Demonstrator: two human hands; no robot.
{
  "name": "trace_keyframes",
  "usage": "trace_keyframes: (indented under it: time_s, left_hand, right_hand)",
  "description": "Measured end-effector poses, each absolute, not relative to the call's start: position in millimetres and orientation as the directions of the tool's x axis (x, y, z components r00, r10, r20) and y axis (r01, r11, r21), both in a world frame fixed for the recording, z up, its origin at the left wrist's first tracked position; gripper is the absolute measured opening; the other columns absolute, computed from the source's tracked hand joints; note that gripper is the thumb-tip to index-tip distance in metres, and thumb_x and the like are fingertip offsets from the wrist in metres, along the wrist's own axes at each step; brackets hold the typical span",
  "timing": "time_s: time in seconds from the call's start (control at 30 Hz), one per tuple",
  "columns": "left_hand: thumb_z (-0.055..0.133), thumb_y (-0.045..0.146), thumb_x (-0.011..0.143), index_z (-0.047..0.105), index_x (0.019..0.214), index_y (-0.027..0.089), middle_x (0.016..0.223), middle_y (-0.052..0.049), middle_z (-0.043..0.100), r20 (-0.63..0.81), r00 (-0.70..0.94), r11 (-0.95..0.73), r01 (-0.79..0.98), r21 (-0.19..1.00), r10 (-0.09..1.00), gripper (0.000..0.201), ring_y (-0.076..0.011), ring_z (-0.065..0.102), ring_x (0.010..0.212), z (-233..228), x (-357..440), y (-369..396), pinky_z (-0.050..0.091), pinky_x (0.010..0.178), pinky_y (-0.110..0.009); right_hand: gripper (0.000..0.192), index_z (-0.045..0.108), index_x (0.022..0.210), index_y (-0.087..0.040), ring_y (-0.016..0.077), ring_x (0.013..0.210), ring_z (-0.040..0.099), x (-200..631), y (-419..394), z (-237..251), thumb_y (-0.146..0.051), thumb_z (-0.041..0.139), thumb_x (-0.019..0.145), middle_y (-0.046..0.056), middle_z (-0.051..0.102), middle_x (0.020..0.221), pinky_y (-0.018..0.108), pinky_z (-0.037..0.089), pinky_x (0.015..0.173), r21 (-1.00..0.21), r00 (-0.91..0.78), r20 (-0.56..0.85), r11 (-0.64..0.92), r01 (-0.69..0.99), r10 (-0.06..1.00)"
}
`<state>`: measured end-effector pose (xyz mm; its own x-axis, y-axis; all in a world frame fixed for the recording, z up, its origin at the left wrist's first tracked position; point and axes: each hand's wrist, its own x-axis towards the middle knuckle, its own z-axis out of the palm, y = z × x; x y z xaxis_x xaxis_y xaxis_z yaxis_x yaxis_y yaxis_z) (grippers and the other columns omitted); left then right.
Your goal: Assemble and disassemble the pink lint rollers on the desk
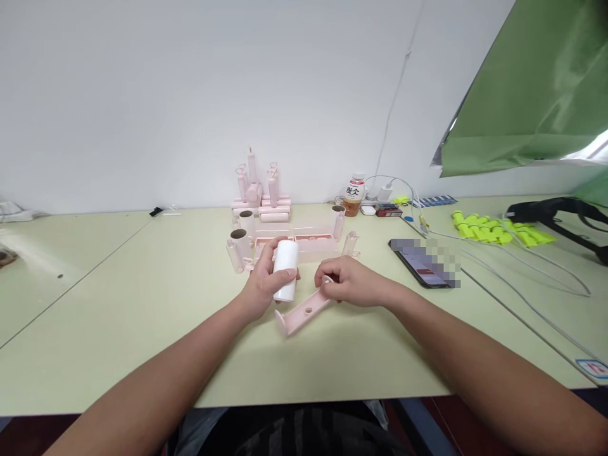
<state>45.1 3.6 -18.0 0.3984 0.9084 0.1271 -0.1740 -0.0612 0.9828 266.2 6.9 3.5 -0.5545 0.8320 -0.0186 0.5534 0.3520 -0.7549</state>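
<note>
My left hand (pixel 266 278) is closed round a white roll (pixel 287 269), held nearly upright over the table. In my right hand (pixel 349 280) is one end of a pale pink holder (pixel 304 313), a long shallow trough with rounded end plates and a small hole in its middle. The holder slants down to the left, its free end below the roll. Just behind my hands stand pink trays (pixel 313 253), partly hidden by my left hand. Beside them are upright rolls with brown cardboard cores (pixel 239 243) and clear pink cylinders (pixel 350 243).
Stacked pink cylinders (pixel 273 212) stand against the wall. To the right are a drink bottle (pixel 353 195), a phone (pixel 420 263), white cables (pixel 498 244), bright yellow pieces (pixel 498 229) and a black strapped item (pixel 555 212). A small black object (pixel 156 211) lies at the back left.
</note>
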Motion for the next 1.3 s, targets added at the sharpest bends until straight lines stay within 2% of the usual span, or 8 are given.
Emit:
trace_keyframes:
  time_s: [0.2, 0.37, 0.57, 0.73, 0.93, 1.1, 1.2, 1.3]
  left_hand:
    - [0.066, 0.036, 0.077, 0.033, 0.136, 0.027, 0.084, -0.002, 0.062, 0.102, 0.455, -0.05, -0.127, 0.991, 0.885, 0.069, -0.0138, 0.055, 0.066, -14.2, 46.9, 0.2, 0.04, 0.055, -0.022]
    - [0.068, 0.04, 0.076, 0.03, 0.138, 0.027, 0.084, -0.002, 0.062, 0.066, 0.485, -0.017, -0.103, 0.994, 0.872, 0.074, -0.012, 0.052, 0.062, -10.9, 46.5, -1.6, 0.039, 0.052, -0.021]
    - [0.067, 0.042, 0.077, 0.029, 0.136, 0.027, 0.083, -0.001, 0.062, 0.031, 0.516, 0.02, -0.094, 0.995, 0.856, 0.073, -0.0089, 0.047, 0.053, -8.7, 45.7, -1.2, 0.034, 0.045, -0.019]
    - [0.068, 0.041, 0.077, 0.028, 0.139, 0.026, 0.084, -0.002, 0.063, 0.0, 0.546, 0.039, -0.06, 0.997, 0.838, 0.075, -0.0108, 0.05, 0.058, -8.4, 45.4, -1.0, 0.038, 0.048, -0.02]
    - [0.068, 0.043, 0.078, 0.026, 0.141, 0.026, 0.085, -0.003, 0.063, -0.009, 0.579, 0.046, -0.049, 0.998, 0.815, 0.077, -0.0118, 0.052, 0.06, -8.6, 46.8, -3.2, 0.039, 0.05, -0.021]
    - [0.069, 0.046, 0.076, 0.025, 0.145, 0.024, 0.086, -0.004, 0.063, -0.018, 0.588, 0.068, -0.062, 0.996, 0.809, 0.085, -0.013, 0.053, 0.06, -10.4, 48.2, -3.3, 0.04, 0.052, -0.022]
    - [0.072, 0.043, 0.075, 0.021, 0.15, 0.025, 0.09, -0.005, 0.064, -0.009, 0.613, 0.058, -0.06, 0.997, 0.79, 0.093, -0.0143, 0.055, 0.068, -11.7, 45.7, -1.2, 0.042, 0.059, -0.024]
    - [0.068, 0.036, 0.078, 0.017, 0.154, 0.03, 0.105, -0.006, 0.063, 0.032, 0.64, -0.061, 0.023, 0.998, 0.767, 0.091, -0.0184, 0.058, 0.085, -12.4, 39.0, 2.1, 0.045, 0.072, -0.028]
  right_hand:
    - [0.001, 0.052, 0.077, -0.021, 0.0108, 0.047, 0.053, 264.6, 4.6, 0.5, -0.021, 0.051, 0.078, -0.005, 0.052, 0.058, 0.019, 0.038, 0.04, -0.863, -0.521, -0.143, 0.152, 0.482, 0.842]
    - [0.016, 0.047, 0.076, -0.021, 0.0086, 0.04, 0.047, 261.2, 3.9, 3.4, -0.031, 0.056, 0.084, -0.008, 0.044, 0.052, 0.017, 0.03, 0.032, -0.904, -0.506, -0.155, 0.085, 0.42, 0.848]
    - [0.023, 0.053, 0.076, -0.019, 0.0056, 0.037, 0.042, 259.2, 5.8, 5.9, -0.039, 0.062, 0.083, -0.008, 0.046, 0.053, 0.016, 0.027, 0.03, -0.94, -0.474, -0.121, 0.053, 0.338, 0.872]
    - [0.032, 0.056, 0.075, -0.017, 0.0043, 0.035, 0.04, 260.2, 7.4, 6.1, -0.047, 0.066, 0.079, -0.005, 0.054, 0.058, 0.016, 0.025, 0.029, -0.965, -0.417, -0.088, 0.026, 0.26, 0.905]
    - [0.039, 0.055, 0.071, -0.017, 0.0035, 0.032, 0.036, 257.5, 6.2, 5.4, -0.053, 0.07, 0.074, -0.007, 0.05, 0.051, 0.016, 0.022, 0.029, -0.977, -0.376, -0.072, 0.011, 0.215, 0.924]
    - [0.046, 0.054, 0.07, -0.017, 0.0025, 0.032, 0.036, 254.5, 4.8, 6.5, -0.059, 0.072, 0.07, -0.005, 0.053, 0.055, 0.016, 0.022, 0.028, -0.98, -0.354, -0.084, -0.012, 0.199, 0.931]
    - [0.049, 0.052, 0.071, -0.016, 0.0021, 0.032, 0.036, 254.0, 4.6, 6.5, -0.061, 0.071, 0.07, -0.006, 0.052, 0.056, 0.015, 0.023, 0.028, -0.982, -0.361, -0.084, -0.017, 0.185, 0.929]
    - [0.05, 0.05, 0.077, -0.017, 0.0032, 0.034, 0.041, 255.3, 4.8, 4.1, -0.063, 0.07, 0.072, -0.006, 0.054, 0.059, 0.015, 0.027, 0.027, -0.988, -0.429, -0.09, -0.025, 0.155, 0.899]
